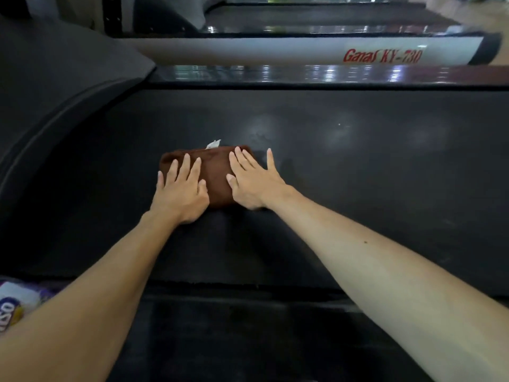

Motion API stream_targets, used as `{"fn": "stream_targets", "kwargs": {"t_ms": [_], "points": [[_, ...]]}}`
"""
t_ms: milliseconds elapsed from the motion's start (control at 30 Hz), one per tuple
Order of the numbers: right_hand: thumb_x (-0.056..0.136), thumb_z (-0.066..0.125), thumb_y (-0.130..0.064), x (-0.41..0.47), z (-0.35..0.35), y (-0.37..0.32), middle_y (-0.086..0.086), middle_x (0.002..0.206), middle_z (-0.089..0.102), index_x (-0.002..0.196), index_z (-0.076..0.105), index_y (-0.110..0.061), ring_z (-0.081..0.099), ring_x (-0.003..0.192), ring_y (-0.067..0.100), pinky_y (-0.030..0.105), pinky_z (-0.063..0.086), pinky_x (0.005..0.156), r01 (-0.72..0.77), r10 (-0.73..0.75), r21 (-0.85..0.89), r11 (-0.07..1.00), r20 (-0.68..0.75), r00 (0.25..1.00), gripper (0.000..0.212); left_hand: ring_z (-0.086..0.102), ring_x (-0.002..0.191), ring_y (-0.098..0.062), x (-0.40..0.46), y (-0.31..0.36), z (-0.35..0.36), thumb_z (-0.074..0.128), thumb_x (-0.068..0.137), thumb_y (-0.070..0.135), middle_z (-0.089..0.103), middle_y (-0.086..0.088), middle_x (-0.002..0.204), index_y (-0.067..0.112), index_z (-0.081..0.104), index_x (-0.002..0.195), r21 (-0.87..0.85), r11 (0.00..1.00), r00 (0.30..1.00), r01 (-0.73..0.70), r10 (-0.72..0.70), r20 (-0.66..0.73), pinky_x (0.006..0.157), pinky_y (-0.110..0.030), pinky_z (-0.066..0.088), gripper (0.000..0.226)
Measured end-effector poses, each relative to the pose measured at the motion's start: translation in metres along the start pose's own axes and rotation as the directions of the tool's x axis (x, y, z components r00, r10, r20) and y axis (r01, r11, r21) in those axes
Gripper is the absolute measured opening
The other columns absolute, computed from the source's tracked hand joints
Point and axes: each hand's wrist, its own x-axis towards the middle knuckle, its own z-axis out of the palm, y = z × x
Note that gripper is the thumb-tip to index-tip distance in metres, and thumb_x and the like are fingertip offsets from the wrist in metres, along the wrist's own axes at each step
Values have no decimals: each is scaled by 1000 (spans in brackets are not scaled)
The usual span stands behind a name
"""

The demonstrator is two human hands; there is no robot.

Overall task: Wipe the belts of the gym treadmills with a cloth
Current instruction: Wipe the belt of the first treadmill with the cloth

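A folded brown cloth (214, 172) with a small white tag at its far edge lies flat on the black treadmill belt (358, 166). My left hand (180, 193) presses on the cloth's left part with straight, spread fingers. My right hand (252, 180) presses on its right part, fingers straight, with the outer fingers reaching past the cloth onto the belt. Both arms stretch forward from the near edge.
The treadmill's dark motor hood (55, 111) curves up at the left. A glossy side rail (303, 74) runs along the far edge, with a white treadmill frame (275, 51) marked in red letters behind it. A printed package (16, 304) lies at the lower left.
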Motion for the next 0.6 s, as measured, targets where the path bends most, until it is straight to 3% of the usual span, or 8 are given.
{"fn": "stream_targets", "kwargs": {"t_ms": [300,433,533,600], "points": [[111,10,-42,-84,-4,125,-2,174,-11,165,-8,-15,-10,159,9,62,-20,121,-161,161,-90,983,-7,987,63,-13,158,-25,-16,139,26,21,108,40,-14,-3,172,21,-3,164,-47,981,981,-191,193,36,125,-52,-10,64],[111,14,-40,-118,-13,150,0,175,-4,166,-3,-13,-2,160,11,65,-18,121,-181,180,-159,971,-24,983,63,-14,157,-28,-33,173,31,23,108,43,-15,-6,171,20,-4,164,-84,969,968,-234,240,77,126,-54,-10,67],[107,25,-34,-118,-20,137,6,174,13,164,18,-7,10,160,17,63,-17,122,-242,234,-109,964,-79,969,63,2,158,-28,-39,172,25,33,106,41,5,-7,172,20,14,164,-186,949,966,-254,258,-3,127,-52,2,64],[101,34,-33,-109,-26,117,13,169,25,155,37,-4,11,160,23,61,-15,124,-362,359,-5,932,-97,928,60,24,153,-27,-37,162,17,35,105,38,28,-8,167,23,33,159,-236,917,942,-321,283,-184,125,-48,16,56]]}}
